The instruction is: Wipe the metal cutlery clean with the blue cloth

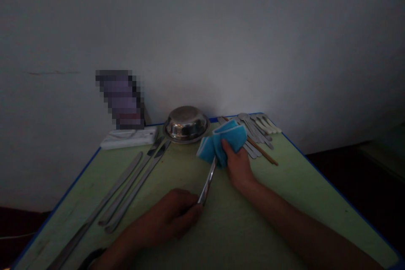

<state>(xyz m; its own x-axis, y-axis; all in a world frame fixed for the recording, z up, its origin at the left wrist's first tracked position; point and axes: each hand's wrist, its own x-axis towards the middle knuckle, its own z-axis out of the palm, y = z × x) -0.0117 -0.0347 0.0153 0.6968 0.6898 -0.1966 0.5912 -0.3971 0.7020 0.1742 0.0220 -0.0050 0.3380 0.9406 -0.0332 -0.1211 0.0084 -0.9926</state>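
My left hand (177, 213) is closed around the near end of a long, shiny metal utensil (208, 181), which slants up and away over the table. A folded blue cloth (232, 139) with white edging is wrapped about its far end, so the kind of utensil is hidden. My right hand (239, 164) grips that cloth, thumb on top. Left of my hands, several long metal utensils (139, 185) lie side by side on the table, two with flat, blade-like far ends. Beyond the cloth sits an upturned steel bowl (186, 122).
A white marbled block (129, 138) lies at the back left, with a blurred-out upright object (122, 99) behind it. Spoons and forks (253, 124) and wooden chopsticks (262, 152) lie at the back right. The green tabletop (284, 177) has a blue edge and meets a grey wall.
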